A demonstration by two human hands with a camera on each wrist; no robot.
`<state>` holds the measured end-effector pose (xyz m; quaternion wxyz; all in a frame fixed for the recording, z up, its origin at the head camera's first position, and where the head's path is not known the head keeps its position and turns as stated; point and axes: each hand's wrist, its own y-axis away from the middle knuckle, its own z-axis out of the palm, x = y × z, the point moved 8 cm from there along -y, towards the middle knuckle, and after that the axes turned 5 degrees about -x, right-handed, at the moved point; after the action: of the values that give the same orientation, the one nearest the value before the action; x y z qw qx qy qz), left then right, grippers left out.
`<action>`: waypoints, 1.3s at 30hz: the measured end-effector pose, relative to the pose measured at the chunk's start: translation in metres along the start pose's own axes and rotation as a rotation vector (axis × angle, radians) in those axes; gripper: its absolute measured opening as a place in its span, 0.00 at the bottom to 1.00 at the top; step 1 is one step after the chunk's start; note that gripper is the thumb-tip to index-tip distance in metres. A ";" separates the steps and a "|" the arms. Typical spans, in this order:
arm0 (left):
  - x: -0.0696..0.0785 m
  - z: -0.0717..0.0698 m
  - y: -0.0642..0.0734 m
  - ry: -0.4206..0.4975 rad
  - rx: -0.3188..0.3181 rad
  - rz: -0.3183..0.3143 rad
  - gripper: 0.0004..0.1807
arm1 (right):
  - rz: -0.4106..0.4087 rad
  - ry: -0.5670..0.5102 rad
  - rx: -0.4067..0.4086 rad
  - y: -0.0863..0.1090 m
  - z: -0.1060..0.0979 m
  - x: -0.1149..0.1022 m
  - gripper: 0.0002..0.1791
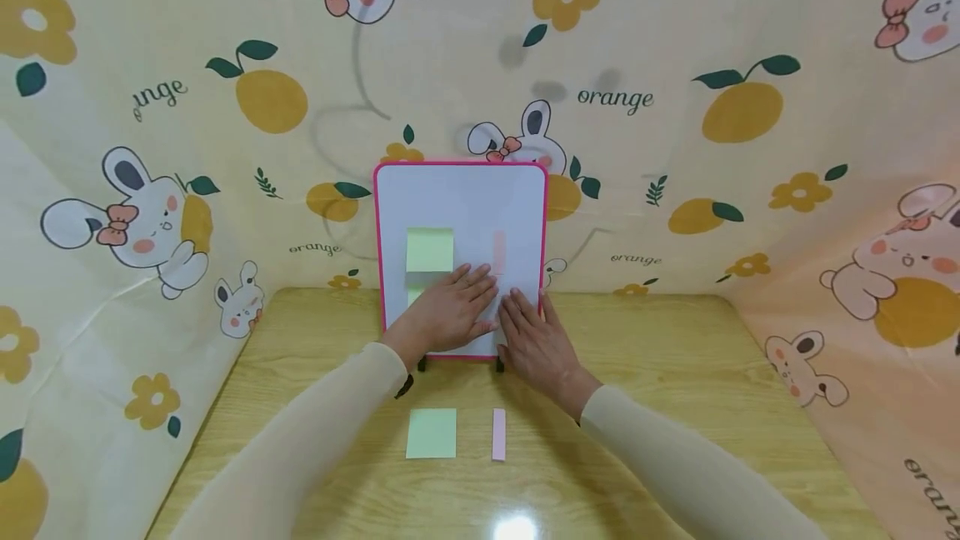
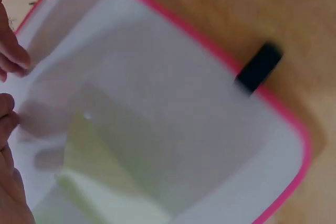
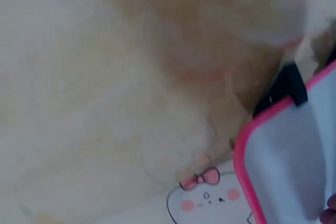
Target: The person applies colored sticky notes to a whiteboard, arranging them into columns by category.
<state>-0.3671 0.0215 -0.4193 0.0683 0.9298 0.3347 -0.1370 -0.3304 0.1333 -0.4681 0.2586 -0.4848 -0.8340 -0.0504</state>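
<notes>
A whiteboard (image 1: pixel 465 198) with a pink rim stands propped up on the table, tilted in the left wrist view. My left hand (image 1: pixel 453 307) lies over its lower middle, fingers straight and pointing up to the right. Beside it, my right hand (image 1: pixel 542 348) has its straight fingers at the board's lower right. Whatever lies under the fingertips is hidden. A pale green sticky note (image 1: pixel 430 249) is on the board, above another green note (image 1: pixel 415 297) partly covered by the left hand. A pink paper strip (image 1: pixel 499 252) sits above the right fingertips. Both wrist views are blurred.
Nearer on the wooden table (image 1: pixel 637 357) lie a green square note (image 1: pixel 431 433) and a narrow pink strip (image 1: pixel 498 435), between the forearms. Black feet (image 1: pixel 500 364) support the board's lower edge. A cloth (image 1: pixel 465 65) printed with rabbits and oranges surrounds the table.
</notes>
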 end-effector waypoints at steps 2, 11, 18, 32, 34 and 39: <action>0.008 0.006 0.006 0.012 -0.003 0.013 0.40 | -0.006 -0.021 0.021 0.008 0.000 -0.004 0.37; 0.053 0.027 0.050 0.250 0.059 0.022 0.38 | 0.044 -0.219 0.117 0.048 0.003 -0.015 0.28; 0.080 0.053 0.074 0.435 -0.008 -0.031 0.43 | 0.055 -0.344 0.197 0.077 0.003 -0.023 0.27; 0.116 0.087 0.092 0.565 -0.110 0.035 0.56 | 0.012 -0.476 0.128 0.107 -0.005 -0.045 0.24; 0.119 0.089 0.090 0.562 -0.110 0.053 0.57 | -0.010 -0.485 0.124 0.110 -0.006 -0.050 0.24; 0.124 0.094 0.087 0.546 -0.133 0.071 0.60 | -0.079 -0.497 0.142 0.114 -0.009 -0.062 0.22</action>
<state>-0.2401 0.0090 -0.5433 0.0411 0.9370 0.3161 0.1432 -0.2067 0.1415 -0.5093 0.0772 -0.4299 -0.8917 0.1189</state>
